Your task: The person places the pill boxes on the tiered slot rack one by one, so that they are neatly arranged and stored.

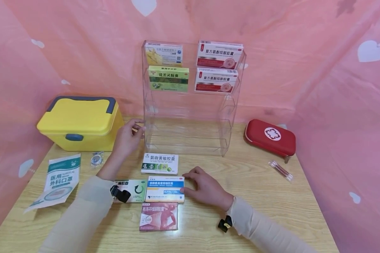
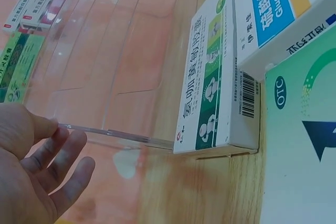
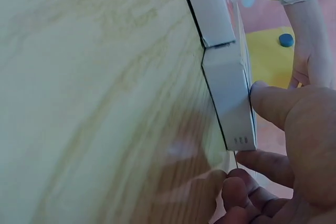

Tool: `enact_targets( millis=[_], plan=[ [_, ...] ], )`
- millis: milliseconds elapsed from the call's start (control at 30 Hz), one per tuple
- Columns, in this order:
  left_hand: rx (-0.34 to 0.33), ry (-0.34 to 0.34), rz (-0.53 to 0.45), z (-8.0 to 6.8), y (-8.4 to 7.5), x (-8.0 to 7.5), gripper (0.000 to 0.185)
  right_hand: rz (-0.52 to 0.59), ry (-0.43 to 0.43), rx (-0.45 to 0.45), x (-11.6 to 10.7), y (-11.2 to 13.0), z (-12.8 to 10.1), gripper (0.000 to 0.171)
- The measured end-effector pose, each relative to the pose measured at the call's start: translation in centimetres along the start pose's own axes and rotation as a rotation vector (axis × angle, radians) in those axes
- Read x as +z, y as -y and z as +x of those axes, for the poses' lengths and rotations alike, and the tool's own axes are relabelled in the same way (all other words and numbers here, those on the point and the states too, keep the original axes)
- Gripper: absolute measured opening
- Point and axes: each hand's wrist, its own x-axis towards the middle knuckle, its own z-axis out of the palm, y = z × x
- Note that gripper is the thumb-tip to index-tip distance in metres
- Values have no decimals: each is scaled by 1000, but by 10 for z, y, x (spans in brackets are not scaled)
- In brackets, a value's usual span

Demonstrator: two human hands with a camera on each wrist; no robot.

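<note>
yellow case (image 1: 82,121) sits far left on the bench (image 1: 247,182), a mask packet (image 1: 58,179) in front of it. the left hand (image 1: 126,138) touches the clear rack's (image 1: 190,105) left edge, fingers (image 2: 63,156) relaxed and straight, holding nothing. the blue box (image 1: 164,188) lies flat mid-bench among other boxes; the right hand (image 1: 206,189) pinches its right end, thumb and fingers curled around it. red pouch (image 1: 270,136) far right.
</note>
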Motion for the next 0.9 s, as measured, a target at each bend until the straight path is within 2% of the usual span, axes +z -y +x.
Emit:
enact_targets(
  millis=[200,300,400,500,700,800,900],
  plan=[
    [5,5,-9,-1,1,-1,32,24,-39,5,3,3,-2,46],
    [8,-3,-4,-1,1,0,31,49,-111,-16,3,2,-2,36],
    [13,-8,-5,0,2,1,30,64,-203,-61,4,-2,-2,20],
    [14,-10,-5,0,1,1,30,71,-241,-93,4,-4,-1,17],
    [22,-12,0,0,1,1,30,29,-156,-29,3,0,-2,46],
    [26,-14,-2,0,1,1,30,-3,-117,-16,2,1,-1,50],
    [25,-17,0,0,1,1,29,-9,-108,-27,1,2,0,48]
  ],
)
